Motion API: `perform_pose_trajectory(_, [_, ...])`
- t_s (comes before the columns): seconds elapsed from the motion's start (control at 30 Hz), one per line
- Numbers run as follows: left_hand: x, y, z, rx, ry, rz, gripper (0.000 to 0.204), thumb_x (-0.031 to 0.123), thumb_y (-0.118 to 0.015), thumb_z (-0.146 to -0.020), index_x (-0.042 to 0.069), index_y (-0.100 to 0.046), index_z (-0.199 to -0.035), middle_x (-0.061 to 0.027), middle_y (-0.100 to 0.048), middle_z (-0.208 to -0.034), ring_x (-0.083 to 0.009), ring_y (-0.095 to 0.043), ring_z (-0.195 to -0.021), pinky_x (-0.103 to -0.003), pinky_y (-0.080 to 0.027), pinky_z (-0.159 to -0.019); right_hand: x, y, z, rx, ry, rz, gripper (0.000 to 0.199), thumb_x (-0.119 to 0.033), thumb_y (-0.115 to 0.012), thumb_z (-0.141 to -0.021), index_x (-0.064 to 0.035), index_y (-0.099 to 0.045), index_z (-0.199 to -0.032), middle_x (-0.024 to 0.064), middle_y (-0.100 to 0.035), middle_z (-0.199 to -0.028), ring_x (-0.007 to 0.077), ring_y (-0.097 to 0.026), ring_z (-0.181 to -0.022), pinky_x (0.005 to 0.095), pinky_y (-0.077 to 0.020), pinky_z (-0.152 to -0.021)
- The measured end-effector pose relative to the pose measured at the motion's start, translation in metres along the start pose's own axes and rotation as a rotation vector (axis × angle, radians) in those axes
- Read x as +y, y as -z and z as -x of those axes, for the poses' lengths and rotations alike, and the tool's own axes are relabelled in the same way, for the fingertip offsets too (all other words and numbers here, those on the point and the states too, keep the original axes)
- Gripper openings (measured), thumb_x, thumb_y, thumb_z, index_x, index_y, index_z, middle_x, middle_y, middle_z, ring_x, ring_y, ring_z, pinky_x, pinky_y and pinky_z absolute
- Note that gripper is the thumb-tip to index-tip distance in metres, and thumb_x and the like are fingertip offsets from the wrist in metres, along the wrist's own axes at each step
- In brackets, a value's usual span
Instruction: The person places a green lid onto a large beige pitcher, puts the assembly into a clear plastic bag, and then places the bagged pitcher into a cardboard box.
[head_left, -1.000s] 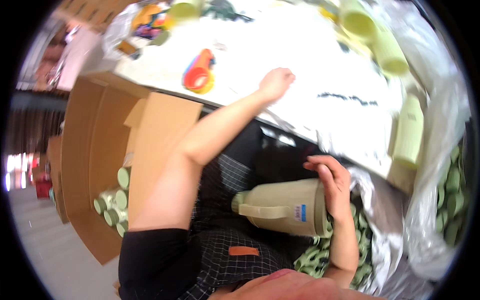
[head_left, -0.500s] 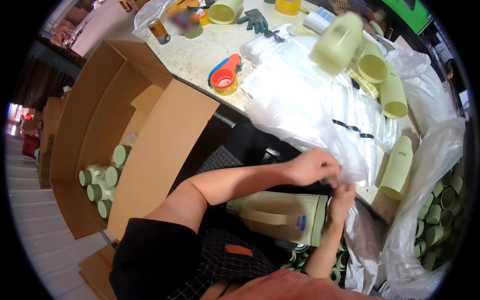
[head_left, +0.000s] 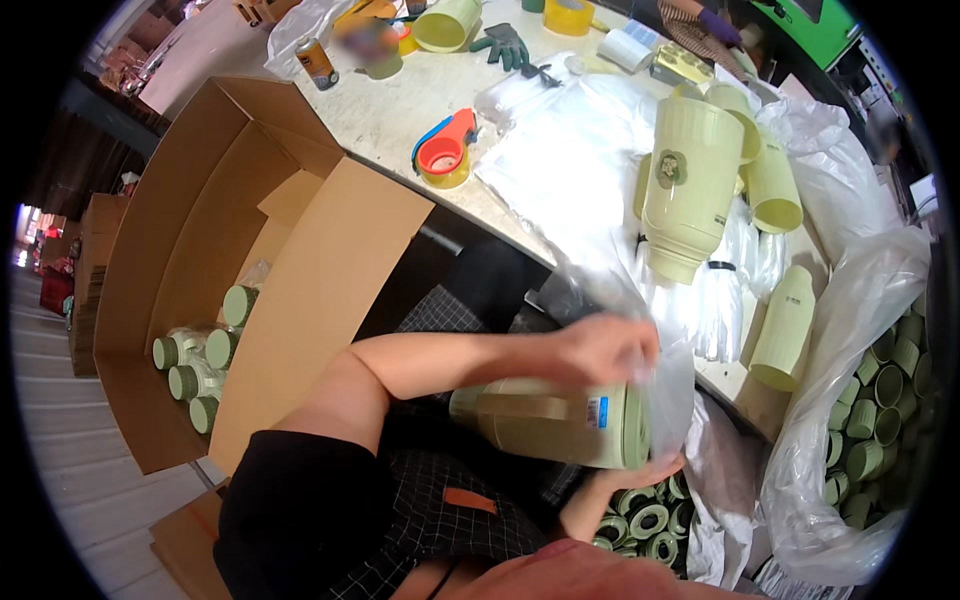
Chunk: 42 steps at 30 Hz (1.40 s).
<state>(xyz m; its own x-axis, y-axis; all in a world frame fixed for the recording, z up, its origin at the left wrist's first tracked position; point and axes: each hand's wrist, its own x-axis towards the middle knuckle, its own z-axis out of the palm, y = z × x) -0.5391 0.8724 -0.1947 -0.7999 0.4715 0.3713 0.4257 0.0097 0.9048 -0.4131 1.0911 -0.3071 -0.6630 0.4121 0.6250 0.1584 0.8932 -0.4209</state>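
A pale green thermos flask (head_left: 530,425) with a handle and a small blue-and-white label lies sideways across my lap. Around its right end hangs a clear plastic bag (head_left: 672,385), its mouth spread between my hands. My left hand (head_left: 605,350), slightly blurred, is closed on the bag's upper edge, just above the flask's end. Below that end, my right hand (head_left: 640,472) is at the bag's lower edge; its fingers are partly hidden by the film. A pale green flask shell (head_left: 695,175) with a dark emblem is over the stack of clear bags (head_left: 570,150) on the table.
An open carton (head_left: 320,290) at left holds several bagged flasks (head_left: 220,348). On the table are a red tape dispenser (head_left: 443,155), a spray can (head_left: 316,62), a glove (head_left: 500,45) and more shells (head_left: 785,330). Plastic-lined green cups (head_left: 880,400) stand at right; green rings (head_left: 648,520) lie below.
My hands have parted, the right one moving down, and the bag is now spread at the flask's end. The blurred shell above the table has come nearer and now points downward.
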Motion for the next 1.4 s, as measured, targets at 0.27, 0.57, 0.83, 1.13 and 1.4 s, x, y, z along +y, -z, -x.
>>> perform_pose_trajectory(0.27, [0.048, 0.034, 0.16, 0.201, 0.166, -0.589, 0.046, 0.017, -0.072, -0.078, 0.002, -0.052, -0.116, -0.0131, -0.061, -0.105, -0.0316, -0.063, -0.096, -0.041, -0.052, -0.072, -0.095, 0.031, 0.054, -0.757, -0.035, -0.816, 0.038, -0.008, -0.063, -0.089, 0.0072, -0.053, -0.122, 0.0166, -0.052, -0.126, 0.0285, -0.051, -0.12, 0.0391, -0.0421, -0.101])
perform_pose_trajectory(0.57, [0.063, 0.101, 0.228, 1.26, 0.246, -0.138, 0.044, 0.014, -0.055, -0.095, 0.002, -0.044, -0.136, -0.0182, -0.058, -0.13, -0.0311, -0.057, -0.12, -0.043, -0.047, -0.102, -0.215, 0.028, 0.013, -1.6, 0.222, -1.186, 0.067, -0.002, -0.077, -0.076, 0.0008, -0.045, -0.134, 0.0166, -0.06, -0.126, 0.026, -0.059, -0.118, 0.038, -0.0442, -0.102])
perform_pose_trajectory(0.83, [0.126, 0.348, 0.39, 1.443, 0.751, 0.469, 0.039, 0.025, -0.039, -0.103, -0.002, -0.056, -0.127, -0.0156, -0.065, -0.119, -0.025, -0.068, -0.102, -0.039, -0.058, -0.086, -0.257, 0.025, 0.04, -1.677, 0.237, -1.232, 0.055, 0.006, -0.068, -0.081, -0.0016, -0.052, -0.132, 0.0132, -0.065, -0.12, 0.0212, -0.064, -0.107, 0.0343, -0.0487, -0.096])
perform_pose_trajectory(1.13, [-0.032, 0.355, 0.561, 0.948, 1.559, -0.614, 0.04, 0.025, -0.045, -0.102, -0.002, -0.054, -0.129, -0.0159, -0.064, -0.119, -0.0265, -0.066, -0.103, -0.039, -0.056, -0.086, -0.164, 0.01, -0.06, -1.022, -0.186, -0.679, 0.017, -0.007, -0.066, -0.092, -0.0001, -0.063, -0.108, 0.0042, -0.065, -0.099, 0.0107, -0.06, -0.091, 0.0251, -0.0484, -0.082])
perform_pose_trajectory(1.4, [-0.084, 0.43, 0.591, 0.681, 1.967, -1.062, 0.042, 0.025, -0.05, -0.1, -0.003, -0.052, -0.131, -0.0162, -0.064, -0.118, -0.0279, -0.065, -0.104, -0.039, -0.054, -0.086, -0.175, -0.086, -0.169, -0.39, -0.076, -0.611, 0.094, -0.022, -0.083, -0.075, 0.0042, -0.027, -0.146, 0.0208, -0.038, -0.144, 0.031, -0.044, -0.128, 0.0432, -0.0397, -0.105])
